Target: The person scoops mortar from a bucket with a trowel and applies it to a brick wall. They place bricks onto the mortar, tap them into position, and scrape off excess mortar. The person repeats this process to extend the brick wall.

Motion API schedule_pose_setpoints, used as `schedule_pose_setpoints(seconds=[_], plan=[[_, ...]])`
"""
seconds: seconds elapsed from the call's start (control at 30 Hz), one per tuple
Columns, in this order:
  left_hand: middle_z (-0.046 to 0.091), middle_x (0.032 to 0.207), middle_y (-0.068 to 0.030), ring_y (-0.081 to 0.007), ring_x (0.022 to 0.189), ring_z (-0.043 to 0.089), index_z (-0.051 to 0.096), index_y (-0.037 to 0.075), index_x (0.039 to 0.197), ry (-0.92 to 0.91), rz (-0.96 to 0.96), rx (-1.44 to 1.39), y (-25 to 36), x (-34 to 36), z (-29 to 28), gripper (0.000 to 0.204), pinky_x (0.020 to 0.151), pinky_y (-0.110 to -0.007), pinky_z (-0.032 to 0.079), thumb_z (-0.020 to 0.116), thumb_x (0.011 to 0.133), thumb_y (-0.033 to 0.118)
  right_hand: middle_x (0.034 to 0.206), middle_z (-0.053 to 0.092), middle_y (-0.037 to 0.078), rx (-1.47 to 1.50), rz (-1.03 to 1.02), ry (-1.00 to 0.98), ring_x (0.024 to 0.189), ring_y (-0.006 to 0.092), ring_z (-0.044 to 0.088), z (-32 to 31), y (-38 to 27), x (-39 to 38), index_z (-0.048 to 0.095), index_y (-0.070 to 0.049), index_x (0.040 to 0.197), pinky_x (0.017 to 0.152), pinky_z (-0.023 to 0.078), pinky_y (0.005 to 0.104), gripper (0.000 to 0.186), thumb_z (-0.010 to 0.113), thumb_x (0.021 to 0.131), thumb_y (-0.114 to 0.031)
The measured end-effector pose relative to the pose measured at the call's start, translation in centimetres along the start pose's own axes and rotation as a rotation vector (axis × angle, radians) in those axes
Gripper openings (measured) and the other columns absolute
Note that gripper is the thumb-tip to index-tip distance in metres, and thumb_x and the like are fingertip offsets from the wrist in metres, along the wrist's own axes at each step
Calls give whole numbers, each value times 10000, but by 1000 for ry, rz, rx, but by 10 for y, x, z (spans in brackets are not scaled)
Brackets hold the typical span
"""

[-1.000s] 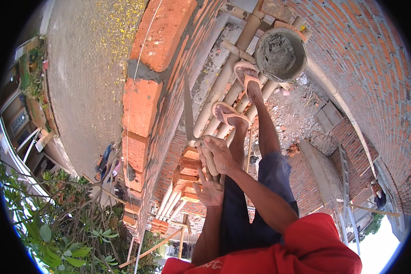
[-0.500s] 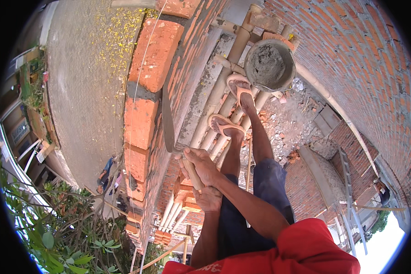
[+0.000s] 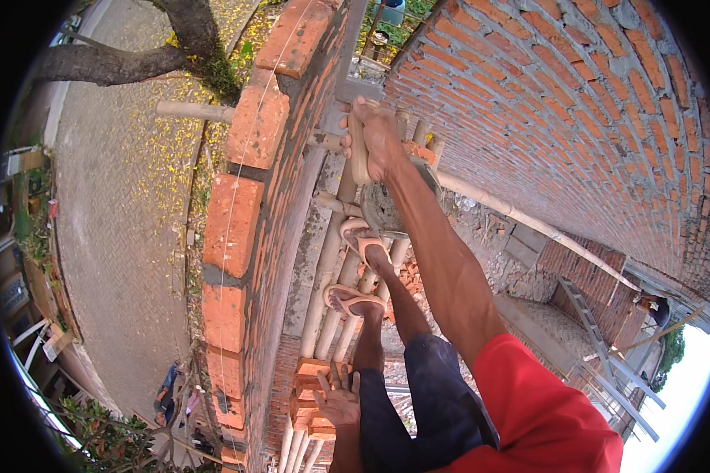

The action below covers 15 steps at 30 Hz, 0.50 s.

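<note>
Where visible, mortar (image 3: 380,210) in bucket (image 3: 431,179)

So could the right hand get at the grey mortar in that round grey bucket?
Probably yes: the right hand, gripping a pale wooden handle, is stretched toward the bucket, and nothing visible blocks the grey mortar, though the drop is unclear.

No readable text, labels, brands or numbers. Small pale rectangular panel (image 3: 13,292) near the far-left rim — too small and warped to tell if it's a sign. Red short-sleeved fabric shirt (image 3: 546,418) — nothing legible on the part in view.
</note>
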<state>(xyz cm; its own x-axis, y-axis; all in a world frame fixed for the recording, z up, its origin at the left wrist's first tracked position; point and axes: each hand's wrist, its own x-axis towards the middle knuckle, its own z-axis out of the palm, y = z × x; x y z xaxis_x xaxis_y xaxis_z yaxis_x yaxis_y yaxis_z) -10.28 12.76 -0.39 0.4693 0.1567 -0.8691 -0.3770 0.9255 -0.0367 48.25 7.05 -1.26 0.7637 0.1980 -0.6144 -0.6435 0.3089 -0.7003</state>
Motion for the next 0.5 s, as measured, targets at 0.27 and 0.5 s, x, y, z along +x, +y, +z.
schedule_pose_setpoints(seconds=[0.27, 0.5], plan=[[356, 1688, -122, -381, 1525, 379, 451, 269, 1579, -13, 3, -4, -6, 3, 13, 583, 1244, -645, 283, 475, 1067, 547, 804, 591, 29, -9, 51, -103, 589, 124, 533, 11, -38, 39, 617, 9, 1215, 486, 492, 304, 441, 439, 1139, -387], [349, 1688, -137, -397, 1522, 375, 453, 266, 1575, -47, -17, 27, -9, 7, 20, 568, 1248, -657, 272, 477, 1073, 530, 809, 608, 46, 82, 190, -179, 562, 123, 559, 18, 44, -43, 608, 11, 1233, 457, 491, 288, 414, 457, 1138, -362]])
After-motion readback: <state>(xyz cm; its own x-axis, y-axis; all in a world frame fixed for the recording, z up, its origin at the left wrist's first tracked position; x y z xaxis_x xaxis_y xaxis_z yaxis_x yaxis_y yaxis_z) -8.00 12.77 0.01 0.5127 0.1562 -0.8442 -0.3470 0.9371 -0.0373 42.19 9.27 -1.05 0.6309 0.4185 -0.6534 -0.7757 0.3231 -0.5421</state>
